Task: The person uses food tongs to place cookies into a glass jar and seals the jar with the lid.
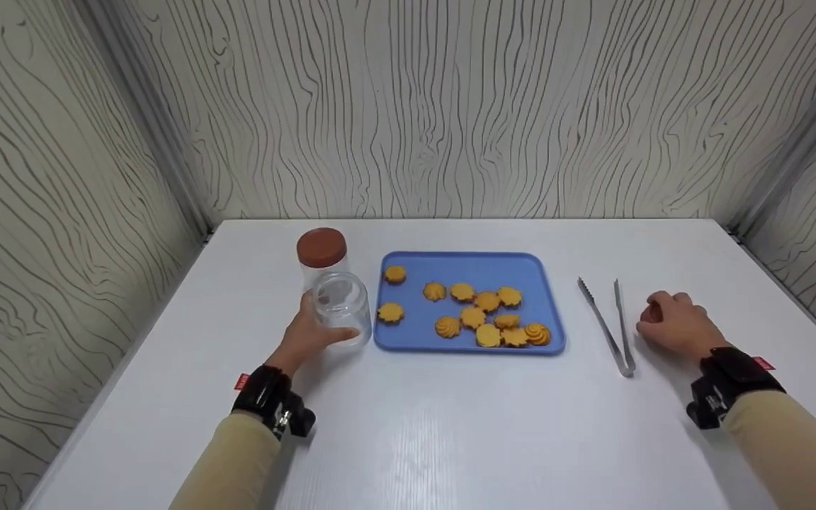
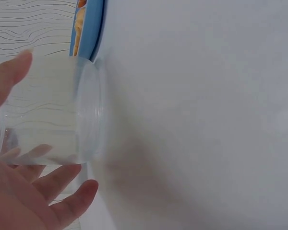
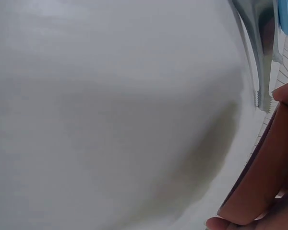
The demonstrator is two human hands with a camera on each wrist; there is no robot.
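Observation:
My left hand [image 1: 307, 336] holds a clear, lidless jar [image 1: 353, 312] left of the tray, with the thumb on one side and fingers on the other. In the left wrist view the jar [image 2: 50, 105] looks see-through, with nothing inside. At the right, my right hand [image 1: 681, 327] grips a brown round lid [image 3: 264, 172] by its rim, just above the table; the head view mostly hides this lid. Metal tongs [image 1: 627, 367] lie spread beside that hand, to its left.
A blue tray [image 1: 472, 265] lies mid-table, bearing several golden cookies [image 1: 448, 326], most towards its front right. Behind the held jar stands another clear jar with a brown lid [image 1: 321, 248]. Patterned panels [image 1: 408, 106] wall the white table [image 1: 465, 425] at the back and sides.

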